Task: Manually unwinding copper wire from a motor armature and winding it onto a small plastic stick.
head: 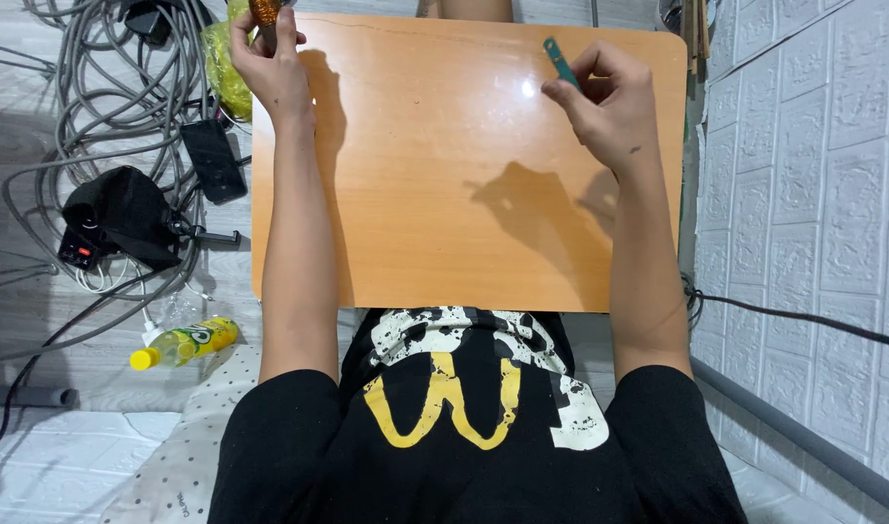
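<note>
My left hand is raised over the far left corner of the orange wooden table, fingers closed around a small orange-brown object that is cut off by the top edge. My right hand hovers above the table's far right part and pinches a thin teal tool that points up and away. Both hands cast shadows on the tabletop. What the orange-brown object is cannot be told.
Left of the table lie grey cables, a black device, a black phone, a yellow-green bag and a yellow drink bottle on its side. A white brick-pattern wall runs along the right.
</note>
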